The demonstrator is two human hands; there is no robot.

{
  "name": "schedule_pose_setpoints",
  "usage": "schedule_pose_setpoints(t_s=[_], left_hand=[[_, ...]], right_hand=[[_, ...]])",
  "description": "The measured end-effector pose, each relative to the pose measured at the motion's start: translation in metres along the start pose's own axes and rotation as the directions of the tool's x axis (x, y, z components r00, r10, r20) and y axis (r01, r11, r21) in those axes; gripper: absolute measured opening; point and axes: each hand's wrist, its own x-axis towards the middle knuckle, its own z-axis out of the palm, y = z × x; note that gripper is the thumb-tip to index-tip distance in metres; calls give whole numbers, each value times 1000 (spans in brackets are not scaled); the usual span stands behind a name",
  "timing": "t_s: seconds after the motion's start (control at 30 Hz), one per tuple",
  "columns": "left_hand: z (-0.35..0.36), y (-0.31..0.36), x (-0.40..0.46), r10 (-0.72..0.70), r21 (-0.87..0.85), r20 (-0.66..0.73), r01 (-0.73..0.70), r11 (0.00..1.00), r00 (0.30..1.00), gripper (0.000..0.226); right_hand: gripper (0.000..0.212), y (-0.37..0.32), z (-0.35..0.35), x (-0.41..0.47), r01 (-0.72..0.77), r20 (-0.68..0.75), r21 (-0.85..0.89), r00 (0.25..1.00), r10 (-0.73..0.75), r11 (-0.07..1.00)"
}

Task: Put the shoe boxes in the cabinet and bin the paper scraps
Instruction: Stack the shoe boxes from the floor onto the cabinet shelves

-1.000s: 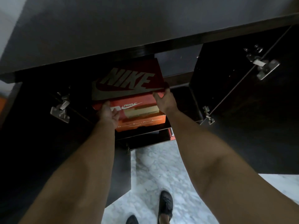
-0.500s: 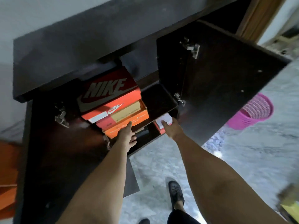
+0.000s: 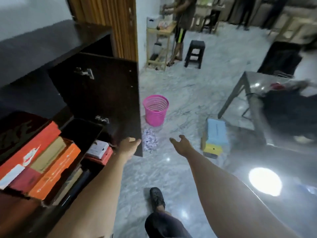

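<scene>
Head view: left hand [image 3: 129,146] grips the cabinet door [image 3: 103,100] edge; right hand [image 3: 181,145] hangs loosely open near the paper scraps [image 3: 150,140].

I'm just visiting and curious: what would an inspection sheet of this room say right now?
Surface: pale marble floor, glossy with light glare.
Job's things: shoe boxes stacked in the open cabinet; more boxes lie on the floor; paper scraps piled by the pink bin.
Clutter: dark items on the table, blurred.
Hands: left hand at the cabinet door's lower edge; right hand open, holding nothing.
Cables: nothing seen.
Surroundings: black stool, wooden shelf, another person beyond.
</scene>
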Motion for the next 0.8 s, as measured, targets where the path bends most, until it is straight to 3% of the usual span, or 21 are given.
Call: schedule_pose_setpoints(t_s=[0.07,0.2,0.43,0.57,0.67,0.8], left_hand=[[28,21,-3,75,38,52,-77,996,996,12],[78,56,8,183,222,169,-219,950,968,35],[177,96,55,250,309,335,-356,882,908,47],[240,101,107,139,332,403,-286,899,905,41],[291,103,169,18,371,402,-181,911,915,52],[372,116,256,-154,378,416,-17,925,896,12]], right_hand=[[83,26,-31,-18,-39,-52,0,998,39,999],[80,71,-79,-28,-115,-132,-1,985,114,993],[80,129,-122,22,-171,-232,138,952,200,975],[83,162,-132,88,-254,-156,209,945,289,944],[76,189,-147,156,-321,-122,240,926,357,916],[71,224,-175,264,-411,-101,322,881,462,853]])
